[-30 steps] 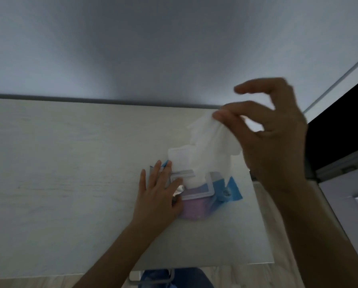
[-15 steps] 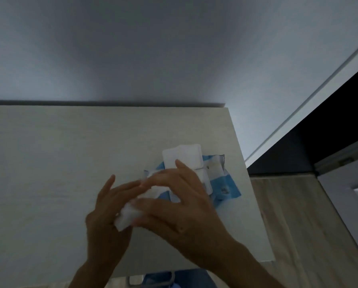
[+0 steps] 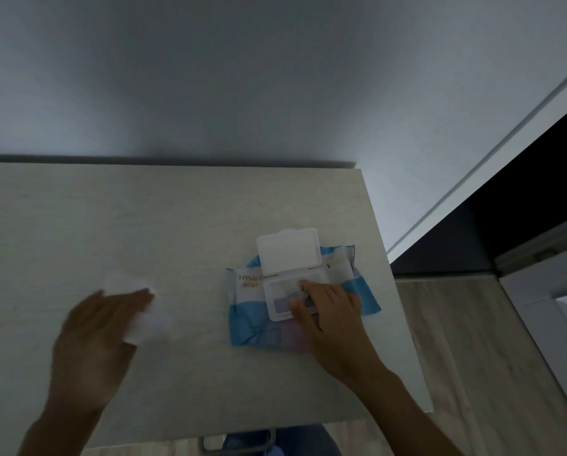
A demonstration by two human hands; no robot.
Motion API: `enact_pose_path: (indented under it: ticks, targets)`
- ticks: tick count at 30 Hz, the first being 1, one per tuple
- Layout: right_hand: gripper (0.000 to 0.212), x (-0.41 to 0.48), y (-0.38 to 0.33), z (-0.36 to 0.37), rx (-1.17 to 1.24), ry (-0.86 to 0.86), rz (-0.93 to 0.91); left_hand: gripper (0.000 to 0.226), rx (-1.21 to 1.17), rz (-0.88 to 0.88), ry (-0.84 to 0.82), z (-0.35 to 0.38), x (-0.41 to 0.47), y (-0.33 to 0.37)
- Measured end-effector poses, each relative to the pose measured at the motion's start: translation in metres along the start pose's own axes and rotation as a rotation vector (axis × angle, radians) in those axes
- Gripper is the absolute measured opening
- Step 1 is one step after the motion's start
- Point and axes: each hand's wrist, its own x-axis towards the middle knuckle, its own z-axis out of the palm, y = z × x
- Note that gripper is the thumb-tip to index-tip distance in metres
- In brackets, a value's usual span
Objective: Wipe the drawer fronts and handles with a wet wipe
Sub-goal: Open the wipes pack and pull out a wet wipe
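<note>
ok, head view looks down on a pale wood-grain cabinet top against a grey wall. the wet wipe is white and crumpled, lying on the top at the near left, partly under the left hand. that hand is motion-blurred, palm down, fingers spread loosely over the wipe; whether it actually pinches the wipe or only presses on it, cannot tell.

the wipes pack, blue and white with some lilac at the near end, lies flat on the top toward the right edge, well apart from the loose wipe. its white flip lid stands open, hinged back toward the wall. the right hand rests on the pack, fingertips on the white frame of the dispensing opening, fingers bent but not closed around anything. the two hands are well apart, left one on the wipe, right one on the pack.

at the near edge, below the top, a metal drawer handle shows in part, with a bit of blue clothing beside it. the drawer fronts themselves are hidden from this angle. to the right of the cabinet is a wood-look floor, a dark doorway and a white door frame.
</note>
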Motion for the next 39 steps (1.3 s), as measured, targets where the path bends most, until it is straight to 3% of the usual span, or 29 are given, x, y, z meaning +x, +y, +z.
enact_pose_path:
  ticks: [2, 5, 8, 12, 16, 21, 28, 35, 39]
  targets:
    - [0.087, 0.0, -0.001, 0.004, -0.033, 0.049, -0.034, 0.051, 0.095, 0.129, -0.11, 0.009, -0.001, 0.007]
    - [0.074, 0.001, 0.003, 0.012, -0.13, 0.212, -0.078, 0.069, 0.163, 0.131, -0.33, 0.02, -0.008, -0.005]
    - [0.067, -0.002, 0.002, 0.015, -0.116, 0.307, -0.09, 0.08, 0.02, 0.204, -0.207, 0.017, -0.004, 0.022]
    - [0.066, -0.004, 0.007, 0.013, -0.04, 0.367, -0.064, 0.051, -0.194, 0.305, -0.045, 0.048, 0.01, 0.105]
    - [0.044, -0.004, 0.017, 0.01, -0.079, 0.421, -0.164, 0.057, -0.095, 0.098, -0.019, 0.086, 0.017, 0.142]
    - [0.041, -0.004, 0.023, 0.01, -0.101, 0.395, -0.239, 0.039, -0.06, 0.083, 0.056, 0.1, 0.016, 0.149]
    - [0.032, -0.008, 0.019, 0.012, -0.255, 0.236, -0.29, 0.034, -0.429, -0.055, 0.153, 0.111, 0.014, 0.146]
    - [0.033, -0.005, 0.003, 0.01, -0.547, 0.299, -0.225, 0.016, -0.652, -0.099, 0.257, 0.098, 0.014, 0.157]
    - [0.039, -0.004, 0.0, 0.016, -0.524, 0.309, -0.217, 0.03, -0.589, -0.092, 0.243, 0.099, 0.012, 0.159]
